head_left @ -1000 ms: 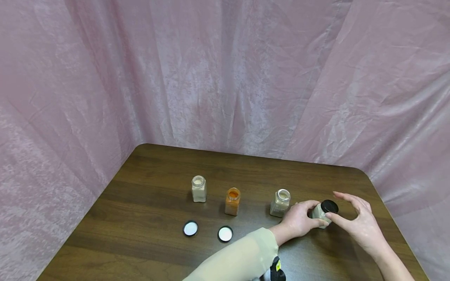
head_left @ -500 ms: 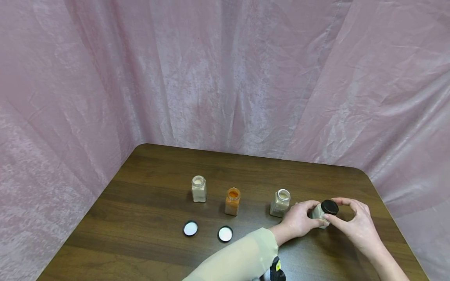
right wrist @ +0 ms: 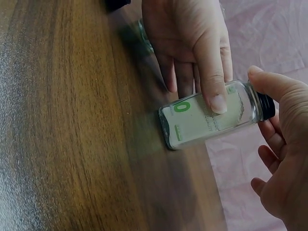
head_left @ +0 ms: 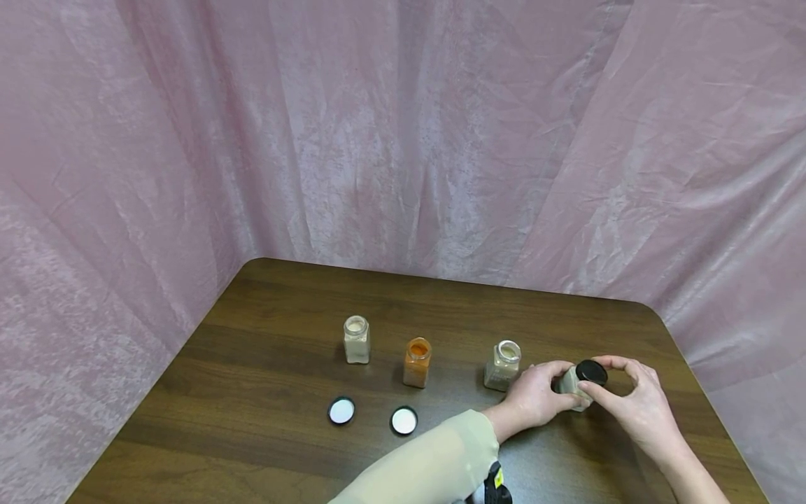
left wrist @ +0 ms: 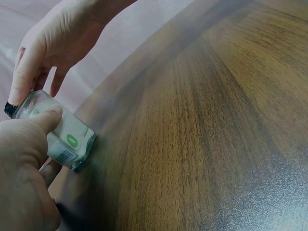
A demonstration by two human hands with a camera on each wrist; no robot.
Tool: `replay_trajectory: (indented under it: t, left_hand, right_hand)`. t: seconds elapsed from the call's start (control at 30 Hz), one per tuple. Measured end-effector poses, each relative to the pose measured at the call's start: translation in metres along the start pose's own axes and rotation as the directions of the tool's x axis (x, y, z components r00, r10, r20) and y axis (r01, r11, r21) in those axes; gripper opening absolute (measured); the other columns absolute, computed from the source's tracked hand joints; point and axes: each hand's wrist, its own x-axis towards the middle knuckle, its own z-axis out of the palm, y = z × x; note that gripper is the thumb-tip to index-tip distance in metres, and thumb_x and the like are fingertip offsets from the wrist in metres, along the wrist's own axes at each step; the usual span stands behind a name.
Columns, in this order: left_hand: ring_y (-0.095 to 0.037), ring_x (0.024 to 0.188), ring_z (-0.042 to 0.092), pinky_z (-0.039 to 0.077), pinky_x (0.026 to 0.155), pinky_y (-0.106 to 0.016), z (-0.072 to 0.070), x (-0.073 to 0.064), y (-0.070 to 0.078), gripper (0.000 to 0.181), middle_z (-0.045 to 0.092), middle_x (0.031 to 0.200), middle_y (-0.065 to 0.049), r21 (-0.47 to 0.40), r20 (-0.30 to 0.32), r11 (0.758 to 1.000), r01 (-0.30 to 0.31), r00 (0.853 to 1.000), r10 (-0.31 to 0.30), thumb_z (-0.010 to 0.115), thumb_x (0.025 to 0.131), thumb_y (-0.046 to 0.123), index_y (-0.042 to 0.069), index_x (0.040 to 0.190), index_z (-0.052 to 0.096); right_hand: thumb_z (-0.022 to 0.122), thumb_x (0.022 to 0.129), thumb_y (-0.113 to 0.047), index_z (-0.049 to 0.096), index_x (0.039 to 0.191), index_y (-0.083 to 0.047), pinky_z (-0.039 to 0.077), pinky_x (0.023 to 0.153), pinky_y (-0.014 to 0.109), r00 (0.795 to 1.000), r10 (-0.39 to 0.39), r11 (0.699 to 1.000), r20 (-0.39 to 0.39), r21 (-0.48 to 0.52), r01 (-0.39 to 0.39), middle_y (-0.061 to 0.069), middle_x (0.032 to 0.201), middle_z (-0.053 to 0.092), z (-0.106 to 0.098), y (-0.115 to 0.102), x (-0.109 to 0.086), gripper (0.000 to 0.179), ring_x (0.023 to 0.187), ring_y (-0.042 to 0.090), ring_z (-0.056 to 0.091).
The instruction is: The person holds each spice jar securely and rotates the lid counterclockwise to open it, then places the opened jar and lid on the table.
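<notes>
Near the table's right side, my left hand (head_left: 540,393) grips a square glass jar (head_left: 569,383) of pale powder. Its thumb lies across the jar's label with green print (right wrist: 181,107). A black lid (head_left: 592,372) sits on the jar's neck. My right hand (head_left: 644,409) pinches that lid between thumb and fingers from the right. In the left wrist view the jar (left wrist: 72,137) leans, with the right hand (left wrist: 62,41) reaching over its black top. Close to the left hand's knuckles stands an uncapped jar of pale powder (head_left: 501,372).
Further left on the wooden table (head_left: 252,378) stand an uncapped jar of orange powder (head_left: 416,367) and another of whitish powder (head_left: 357,344). Two lids (head_left: 341,410) lie with white insides up before them. A pink curtain (head_left: 403,140) hangs behind the table.
My right hand's fingers have closed in from beside the lid onto its edge. The left hand and the jar have stayed in place.
</notes>
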Motion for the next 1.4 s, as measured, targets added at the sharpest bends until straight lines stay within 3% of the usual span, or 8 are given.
replay_trajectory:
  t: [0.17, 0.5, 0.73, 1.1, 1.4]
  left_hand:
    - [0.006, 0.091, 0.057, 0.038, 0.072, -0.011, 0.0013, 0.0, 0.0, 0.046, 0.067, 0.107, 0.025, 0.002, -0.002, 1.0, -0.001, 1.0, 0.001, 0.086, 0.082, 0.044, 0.033, 0.124, 0.07]
    - [0.005, 0.085, 0.056, 0.038, 0.069, -0.013, 0.001, 0.0004, 0.0017, 0.048, 0.067, 0.1, 0.023, -0.006, -0.001, 0.999, 0.036, 0.999, -0.036, 0.087, 0.08, 0.045, 0.035, 0.124, 0.07]
    - [0.006, 0.083, 0.056, 0.038, 0.067, -0.013, 0.0018, 0.0013, 0.0013, 0.047, 0.067, 0.098, 0.023, -0.008, -0.006, 1.0, 0.021, 1.0, -0.021, 0.088, 0.079, 0.043, 0.035, 0.122, 0.07]
    - [0.006, 0.083, 0.056, 0.038, 0.067, -0.012, 0.0023, 0.0019, 0.0006, 0.043, 0.066, 0.096, 0.023, -0.017, 0.002, 1.0, 0.014, 1.0, -0.014, 0.088, 0.079, 0.041, 0.033, 0.117, 0.071]
    - [0.007, 0.085, 0.057, 0.037, 0.068, -0.01, 0.0012, 0.0009, -0.0006, 0.043, 0.067, 0.098, 0.025, -0.002, -0.003, 1.0, -0.013, 1.0, 0.013, 0.087, 0.081, 0.041, 0.033, 0.12, 0.071]
  right_hand:
    - [0.079, 0.092, -0.039, 0.057, 0.138, -0.006, 0.022, 0.1, 0.073, 1.0, 0.0, 1.0, 0.01, -0.003, 0.0, 0.016, 0.143, 0.045, -0.0011, 0.0, -0.0001, 0.061, 0.137, 0.041, 0.024]
    - [0.079, 0.092, -0.036, 0.062, 0.136, -0.013, 0.023, 0.101, 0.07, 0.997, -0.077, 0.997, -0.007, -0.027, 0.077, 0.014, 0.14, 0.05, -0.0004, 0.0016, 0.002, 0.052, 0.136, 0.036, 0.028]
    - [0.077, 0.094, -0.032, 0.062, 0.137, -0.011, 0.021, 0.102, 0.071, 0.994, -0.105, 0.994, 0.005, -0.023, 0.105, 0.015, 0.142, 0.049, -0.0014, 0.001, 0.0028, 0.05, 0.137, 0.035, 0.028]
    - [0.074, 0.095, -0.017, 0.061, 0.141, -0.017, 0.025, 0.099, 0.072, 0.988, -0.151, 0.989, 0.035, 0.001, 0.151, 0.009, 0.145, 0.048, -0.0026, 0.0012, 0.0024, 0.047, 0.132, -0.001, 0.027]
    - [0.07, 0.095, -0.009, 0.058, 0.146, -0.02, 0.028, 0.101, 0.053, 0.987, -0.151, 0.989, 0.061, 0.001, 0.151, 0.007, 0.149, 0.042, -0.0018, 0.0002, 0.0024, 0.053, 0.132, -0.003, 0.026]
